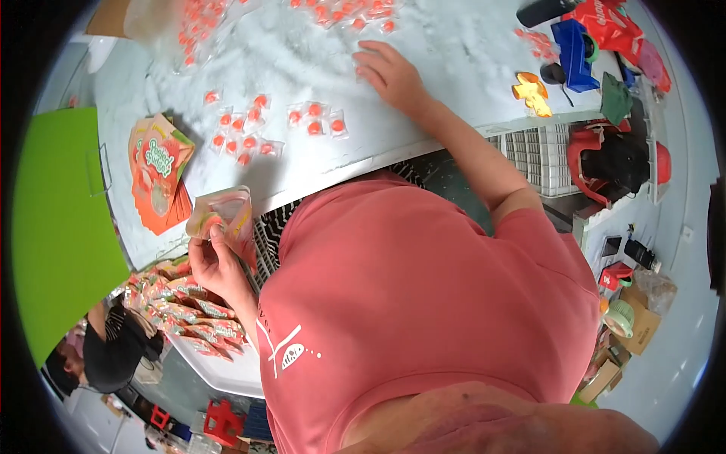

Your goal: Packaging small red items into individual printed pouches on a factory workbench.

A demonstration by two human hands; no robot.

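Observation:
My left hand (214, 261) grips an opened pouch (240, 204) at the table's near left edge, thumb in front and fingers behind. The pouch is upright, its mouth gaping. My right hand (393, 78) reaches over the white table (408, 151), fingers stretched toward the left; nothing shows in them. Left of it lie small clear-wrapped orange-red candies (314, 119), one cluster close by and another group (242, 132) farther left. More wrapped candies (340, 11) are spread beyond the right hand. A fanned stack of printed pouches (157, 170) rests on the table left of the candies.
Filled pouches (200, 314) crowd a white tray (223, 376) below the left hand. A green board (64, 227) stands at the left. Yellow pieces (532, 94) and a blue dispenser (572, 54) lie at the right. Another person (113, 344) is at lower left.

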